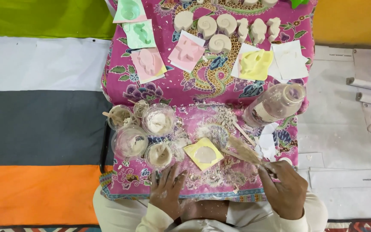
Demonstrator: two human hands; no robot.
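My left hand (pixel 167 189) rests flat, fingers apart, on the dusty pink patterned cloth (pixel 181 86), just below a plastic cup (pixel 158 155) of pale plaster. My right hand (pixel 285 189) grips a small brush (pixel 244 150) whose bristles point up-left toward a yellow shell-shaped mould (pixel 204 154) filled with plaster. The mould lies between my two hands, surrounded by white crumbs and powder.
Three more plaster cups (pixel 158 120) cluster at left, one with a wooden stick (pixel 108 115). A clear bottle (pixel 274 104) lies at right beside torn paper. Farther back are pink, green and yellow moulds (pixel 254 64) and several white cast shells (pixel 219 43). Striped matting lies left, papers right.
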